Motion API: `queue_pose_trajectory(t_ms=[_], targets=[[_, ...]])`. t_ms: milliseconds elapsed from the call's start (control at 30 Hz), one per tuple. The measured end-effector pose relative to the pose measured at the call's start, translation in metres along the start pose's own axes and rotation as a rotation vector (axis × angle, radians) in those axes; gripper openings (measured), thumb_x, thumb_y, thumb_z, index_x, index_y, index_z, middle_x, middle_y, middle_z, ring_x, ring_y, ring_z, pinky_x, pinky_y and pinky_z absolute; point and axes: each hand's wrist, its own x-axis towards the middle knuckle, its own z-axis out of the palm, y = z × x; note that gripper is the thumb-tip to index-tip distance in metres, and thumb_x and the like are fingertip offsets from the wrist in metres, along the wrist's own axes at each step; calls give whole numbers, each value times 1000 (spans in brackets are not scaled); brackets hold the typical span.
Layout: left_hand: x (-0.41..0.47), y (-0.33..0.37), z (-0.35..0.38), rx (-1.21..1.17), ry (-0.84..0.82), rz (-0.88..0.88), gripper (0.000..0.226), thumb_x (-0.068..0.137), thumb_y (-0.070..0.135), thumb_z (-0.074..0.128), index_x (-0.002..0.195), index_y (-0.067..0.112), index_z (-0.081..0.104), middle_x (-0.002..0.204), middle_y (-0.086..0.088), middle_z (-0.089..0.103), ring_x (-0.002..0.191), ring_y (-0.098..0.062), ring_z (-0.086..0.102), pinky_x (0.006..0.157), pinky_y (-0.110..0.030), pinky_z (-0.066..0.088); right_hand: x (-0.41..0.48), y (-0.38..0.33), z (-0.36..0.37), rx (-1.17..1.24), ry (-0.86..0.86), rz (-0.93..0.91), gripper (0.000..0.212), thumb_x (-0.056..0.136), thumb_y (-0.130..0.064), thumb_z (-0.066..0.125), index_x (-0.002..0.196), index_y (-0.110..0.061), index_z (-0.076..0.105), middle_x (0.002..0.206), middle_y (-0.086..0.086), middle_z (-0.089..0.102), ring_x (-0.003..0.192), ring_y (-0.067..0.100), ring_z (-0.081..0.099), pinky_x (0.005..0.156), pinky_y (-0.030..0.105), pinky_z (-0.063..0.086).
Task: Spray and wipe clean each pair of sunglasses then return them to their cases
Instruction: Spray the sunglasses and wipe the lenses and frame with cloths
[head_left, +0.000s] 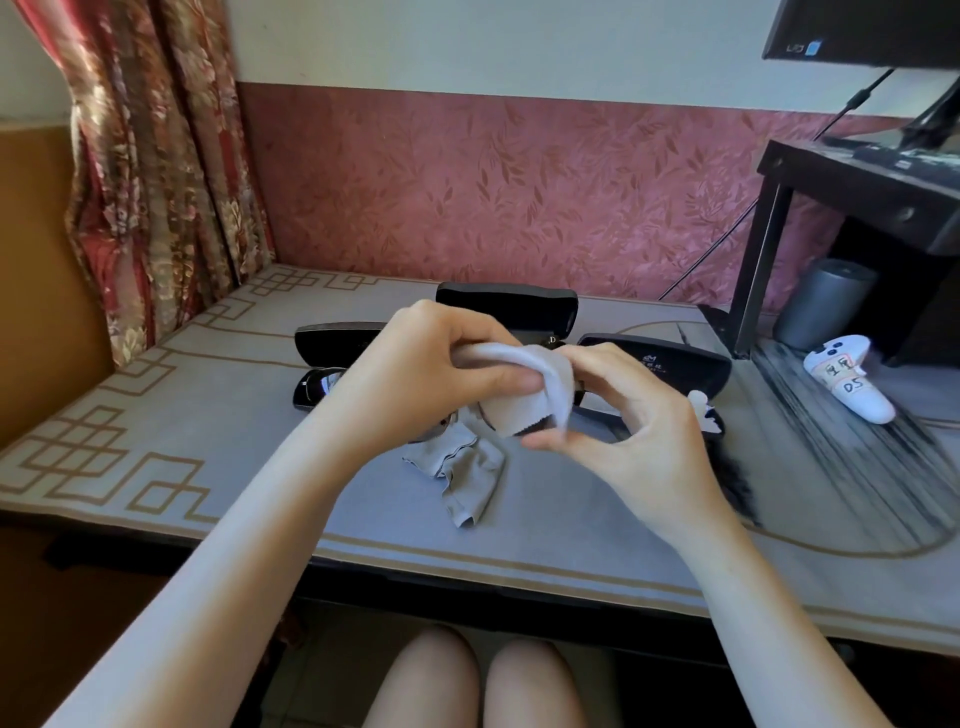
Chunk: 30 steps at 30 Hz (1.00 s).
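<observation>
Above the middle of the desk, my left hand (441, 364) pinches a white cleaning cloth (524, 395) wrapped over a pair of sunglasses, which is mostly hidden. My right hand (634, 410) grips the same cloth and the frame from the right. A second grey cloth (462, 478) lies crumpled on the mat below. Three black glasses cases stand behind: an open one at left (324, 364) with sunglasses in it, one at the back (506, 304), and one at right (670, 364).
A grey desk mat (208, 441) with a gold border covers the desk. At right, a white game controller (847, 382), a grey cylinder (821, 306) and a black monitor stand (769, 244). A curtain (156, 156) hangs at left.
</observation>
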Motion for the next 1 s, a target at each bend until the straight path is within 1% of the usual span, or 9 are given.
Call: queue_pose_trajectory(t_ms=[100, 200, 267, 367, 500, 600, 733, 900, 1000], targets=[[6, 5, 6, 40, 32, -11, 17, 74, 31, 80, 74, 16, 73, 49, 10, 60, 35, 2, 45, 38, -9, 31, -1, -1, 1, 17, 12, 38, 50, 69, -18, 85, 115, -17, 67, 101, -6, 66, 102, 18, 62, 93, 41, 48], [10, 5, 14, 121, 91, -21, 27, 70, 41, 81, 69, 16, 71, 57, -1, 65, 48, -4, 52, 46, -22, 39, -3, -1, 3, 78, 56, 95, 52, 64, -25, 88, 111, -27, 67, 101, -7, 70, 101, 17, 64, 94, 50, 48], [10, 5, 15, 136, 88, -15, 24, 75, 40, 77, 70, 17, 71, 58, -3, 64, 45, -2, 47, 44, -16, 35, -3, -1, 1, 81, 65, 94, 48, 64, -27, 88, 108, -23, 69, 98, -4, 70, 98, 19, 64, 92, 52, 49], [8, 3, 9, 121, 9, -24, 19, 86, 31, 69, 75, 16, 72, 56, -4, 59, 38, -4, 38, 38, -11, 27, -5, 1, 0, 66, 63, 72, 42, 66, -17, 86, 104, -13, 69, 96, 1, 69, 97, 17, 65, 92, 44, 50], [6, 0, 0, 112, -76, -41, 13, 90, 19, 63, 83, 16, 74, 51, 8, 51, 36, -4, 36, 39, -10, 26, -7, 3, 1, 70, 63, 47, 46, 66, -21, 84, 109, -21, 68, 101, -9, 69, 102, 18, 64, 98, 42, 49], [6, 0, 1, 75, -35, -52, 9, 84, 23, 72, 78, 16, 74, 47, 11, 53, 33, -1, 38, 38, -9, 27, -5, 3, 3, 48, 49, 44, 45, 67, -21, 84, 109, -18, 69, 97, -9, 68, 98, 16, 64, 93, 34, 49], [6, -1, 8, 65, 23, -68, 22, 82, 29, 73, 65, 16, 67, 38, 14, 47, 30, 0, 38, 35, -7, 23, -5, 3, 4, 10, 34, 32, 38, 67, -21, 84, 101, -12, 69, 89, -4, 68, 89, 10, 63, 85, 18, 46], [7, -7, 3, 119, -20, -48, 25, 89, 32, 63, 83, 9, 73, 72, -21, 65, 54, -17, 46, 49, -21, 33, -7, 4, 4, 82, 46, 26, 49, 67, -19, 85, 112, -14, 68, 101, -2, 70, 103, 20, 65, 98, 38, 50], [4, -4, -3, 112, -63, -23, 21, 86, 37, 65, 90, 17, 73, 64, 0, 67, 49, -10, 53, 47, -20, 42, -7, 6, 3, 118, 60, 28, 49, 67, -12, 86, 110, -24, 68, 103, -4, 70, 103, 18, 65, 98, 43, 49]])
